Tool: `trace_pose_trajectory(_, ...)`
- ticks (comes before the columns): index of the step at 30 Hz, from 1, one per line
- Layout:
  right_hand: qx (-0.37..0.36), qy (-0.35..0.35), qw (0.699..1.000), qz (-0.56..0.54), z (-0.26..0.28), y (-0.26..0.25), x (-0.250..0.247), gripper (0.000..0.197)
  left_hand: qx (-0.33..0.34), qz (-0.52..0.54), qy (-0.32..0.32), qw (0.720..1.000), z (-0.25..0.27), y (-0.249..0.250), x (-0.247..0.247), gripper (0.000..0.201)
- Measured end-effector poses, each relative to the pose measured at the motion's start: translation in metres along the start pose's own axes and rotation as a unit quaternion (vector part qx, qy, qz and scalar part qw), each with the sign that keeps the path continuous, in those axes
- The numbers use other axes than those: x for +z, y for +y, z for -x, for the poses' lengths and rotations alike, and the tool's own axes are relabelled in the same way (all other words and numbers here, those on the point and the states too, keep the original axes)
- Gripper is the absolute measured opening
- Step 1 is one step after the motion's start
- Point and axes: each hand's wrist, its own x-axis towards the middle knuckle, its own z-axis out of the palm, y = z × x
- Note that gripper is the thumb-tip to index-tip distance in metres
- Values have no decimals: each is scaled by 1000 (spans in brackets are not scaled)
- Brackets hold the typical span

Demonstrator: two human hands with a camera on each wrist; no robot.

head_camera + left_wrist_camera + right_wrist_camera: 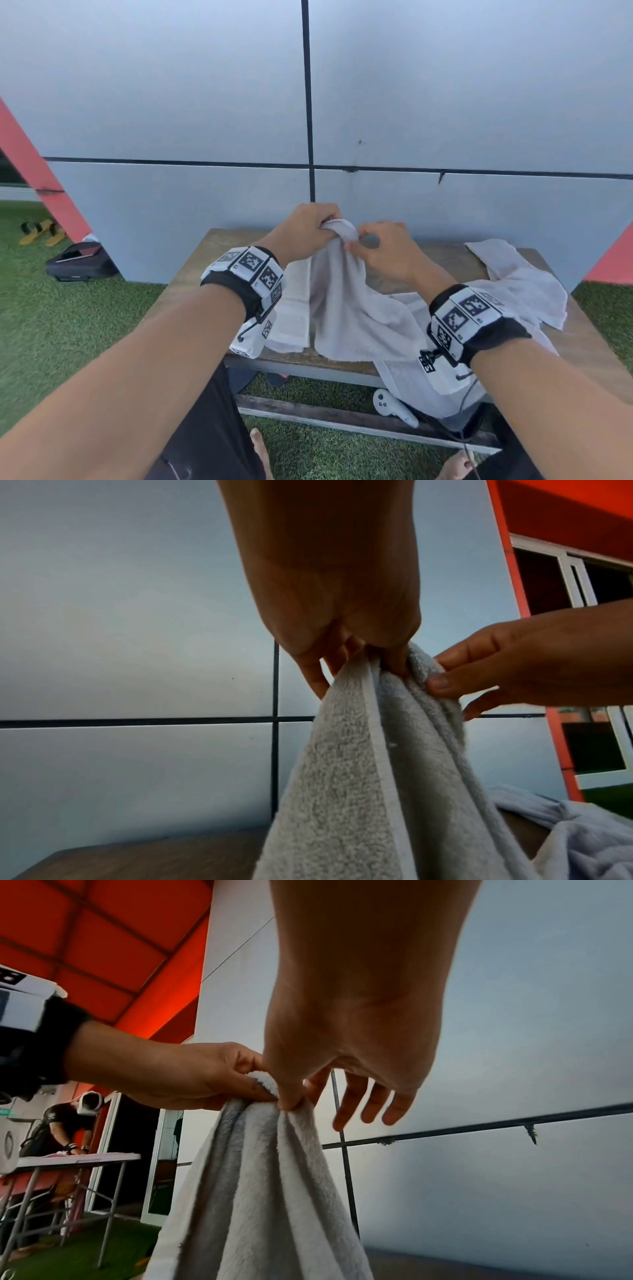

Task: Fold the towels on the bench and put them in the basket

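A pale grey towel (342,301) hangs bunched from both hands above the wooden bench (219,246). My left hand (308,228) grips its top edge in curled fingers, also seen as my left hand (346,645) in its wrist view. My right hand (373,243) pinches the towel (260,1177) just beside it with thumb and forefinger; the other fingers (373,1104) are spread free. A folded towel (294,315) lies flat on the bench under my left wrist. Another crumpled towel (520,284) lies on the bench's right side. No basket is in view.
A grey panelled wall (308,102) rises right behind the bench. Artificial grass (68,325) surrounds it. A white controller (387,404) lies under the bench. A dark bag (82,262) and yellow sandals (42,231) sit far left. Another person (65,1129) works at a folding table.
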Motion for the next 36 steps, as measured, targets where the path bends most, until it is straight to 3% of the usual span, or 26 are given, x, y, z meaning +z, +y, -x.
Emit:
trace_pose_trajectory(4, -19, 88, 995, 33, -8, -1, -10, 33, -72, -56, 32, 995, 16, -22, -18, 8)
trace_pose_trajectory(8, 19, 158, 986, 45, -8, 15, -29, 26, -154, -95, 70, 981, 40, -55, -40, 6)
trace_pose_trajectory(13, 119, 205, 969, 67, -4, 24, -33, 40, -212, -81, 50, 973, 46, -68, -53, 36)
trace_pose_trajectory(15, 135, 198, 968, 71, 0, 27, -30, 37, -202, -49, 54, 977, 44, -59, -57, 49)
trace_pose_trajectory(18, 85, 165, 981, 53, 1, 25, -20, 13, -161, -16, 56, 985, 38, -38, -59, 52)
trace_pose_trajectory(21, -19, 93, 995, -17, 7, -3, -11, 39, -117, -14, 43, 992, 27, -17, -52, 47)
trace_pose_trajectory(24, -77, 59, 993, -68, 7, -32, -5, 36, -91, 16, 22, 995, 16, 4, -38, 44)
trace_pose_trajectory(27, -74, 66, 995, -28, -2, -40, -5, 18, -57, 18, 6, 998, 12, 16, -28, 41)
trace_pose_trajectory(30, -53, 102, 993, -25, -1, -30, -13, 17, -80, 20, 18, 996, 15, 5, -26, 36)
trace_pose_trajectory(32, -26, 128, 991, -33, 3, -20, -19, 15, -97, 36, 29, 994, 20, -6, -24, 45)
trace_pose_trajectory(36, -33, 78, 995, -55, 14, -11, -19, 17, -96, 48, 43, 993, 25, -3, -15, 40)
